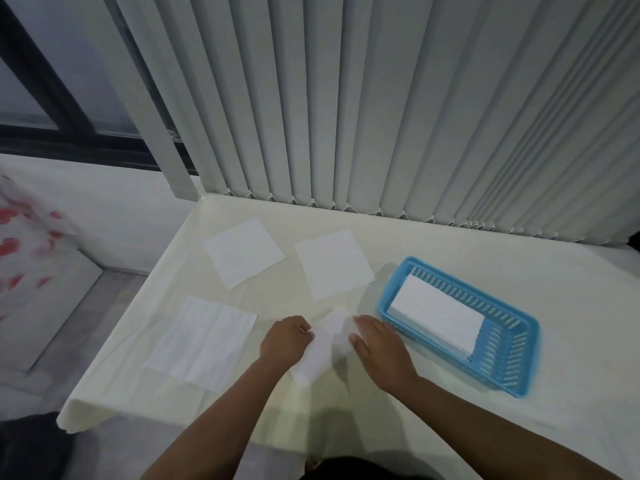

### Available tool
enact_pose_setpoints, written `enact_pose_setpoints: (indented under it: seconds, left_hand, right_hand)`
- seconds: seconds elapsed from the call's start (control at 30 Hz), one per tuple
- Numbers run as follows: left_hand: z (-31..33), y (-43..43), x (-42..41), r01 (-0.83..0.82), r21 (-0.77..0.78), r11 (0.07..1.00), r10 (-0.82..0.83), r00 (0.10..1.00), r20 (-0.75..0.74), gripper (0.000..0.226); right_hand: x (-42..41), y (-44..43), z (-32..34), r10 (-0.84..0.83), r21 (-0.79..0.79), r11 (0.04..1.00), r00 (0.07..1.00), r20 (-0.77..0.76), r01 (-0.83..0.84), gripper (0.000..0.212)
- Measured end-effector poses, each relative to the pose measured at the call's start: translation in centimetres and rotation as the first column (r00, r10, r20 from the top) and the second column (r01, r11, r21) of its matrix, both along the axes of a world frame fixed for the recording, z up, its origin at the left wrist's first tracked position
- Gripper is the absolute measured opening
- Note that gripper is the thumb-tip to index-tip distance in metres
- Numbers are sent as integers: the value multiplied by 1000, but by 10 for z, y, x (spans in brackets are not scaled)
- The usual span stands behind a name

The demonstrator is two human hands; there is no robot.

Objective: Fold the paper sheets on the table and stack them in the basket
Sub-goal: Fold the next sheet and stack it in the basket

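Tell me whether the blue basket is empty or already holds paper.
Not empty: folded white paper lies flat inside the blue basket, covering most of its floor; only the near-right end shows bare.

Blurred sheet (317, 355), its folds unreadable.
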State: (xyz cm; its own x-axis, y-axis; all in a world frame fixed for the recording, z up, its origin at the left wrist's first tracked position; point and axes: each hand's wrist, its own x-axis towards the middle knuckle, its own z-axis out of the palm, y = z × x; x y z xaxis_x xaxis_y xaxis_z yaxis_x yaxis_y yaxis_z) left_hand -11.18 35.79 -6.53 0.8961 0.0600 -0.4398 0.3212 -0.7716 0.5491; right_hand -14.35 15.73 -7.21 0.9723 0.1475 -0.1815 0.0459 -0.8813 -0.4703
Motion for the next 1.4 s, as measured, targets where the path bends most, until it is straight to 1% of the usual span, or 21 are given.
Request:
enact_pose_setpoints:
  seconds: [0.07,0.13,0.2,0.27,0.37,0.47,0.5,0.53,0.6,0.67,0.7,0.8,0.9,0.97,1.0,1.07,1.13,1.2,1.23,1.3,1.4]
  left_hand:
    - [13,-1,8,-103,-119,988,111,992,57,5]
    - [24,-4,14,-233,-288,929,259,964,55,6]
    - [31,-9,17,-377,-536,755,423,905,-40,9]
    - [38,-17,17,-441,-684,581,502,856,-125,13]
    - [42,-32,14,-433,-766,476,504,848,-166,13]
    - [43,-46,11,-419,-802,426,469,860,-200,16]
    - [41,-50,10,-433,-804,408,471,854,-221,17]
    - [41,-54,9,-451,-806,384,475,845,-246,16]
    - [42,-59,10,-480,-816,323,476,827,-298,11]
    - [47,-63,14,-499,-819,285,486,811,-325,10]
    - [49,-64,17,-508,-819,267,499,800,-333,10]
    - [56,-75,25,-518,-835,185,518,774,-365,9]
    - [64,-91,31,-512,-847,142,508,772,-382,8]
    - [68,-104,34,-506,-847,160,496,784,-374,6]
    - [69,-110,35,-497,-845,197,488,797,-355,5]
    - [69,-122,34,-461,-829,316,467,836,-287,11]
    - [68,-134,31,-411,-766,494,436,879,-190,23]
    - [68,-147,27,-326,-670,667,386,920,-64,18]
    - [66,-153,26,-283,-629,724,360,933,-6,13]
    - [61,-161,25,-222,-565,795,310,948,64,12]
    - [46,-164,31,-125,-374,919,192,970,147,17]
  right_hand:
    - [-3,6,11,-162,186,969,987,-3,160,39]
    - [-4,15,22,-284,324,895,951,-120,308,28]
    - [-3,24,32,-339,412,798,893,-295,439,27]
    - [0,31,40,-352,477,673,812,-465,565,32]
    - [7,39,49,-318,573,438,716,-622,693,30]
    - [17,40,57,-385,633,199,654,-651,748,17]
    - [19,38,60,-425,647,161,644,-636,746,15]
    - [20,35,62,-462,659,168,649,-604,733,12]
    - [20,26,66,-501,660,270,688,-526,701,7]
    - [17,16,72,-508,640,371,724,-467,673,16]
    - [15,10,75,-504,636,398,737,-451,661,17]
    - [10,-12,81,-507,629,443,757,-412,639,18]
    - [6,-38,84,-547,633,432,745,-383,643,24]
    - [3,-57,87,-582,642,400,723,-373,654,28]
    - [2,-67,88,-598,647,389,714,-364,656,27]
    - [0,-87,91,-630,661,367,698,-341,654,22]
    - [-1,-108,90,-672,682,318,664,-328,659,12]
    - [-2,-129,86,-711,686,281,626,-320,670,11]
    - [-3,-139,82,-726,678,278,611,-316,681,12]
    - [-6,-156,75,-753,656,277,583,-306,702,14]
    - [-16,-171,57,-774,580,309,554,-307,753,17]
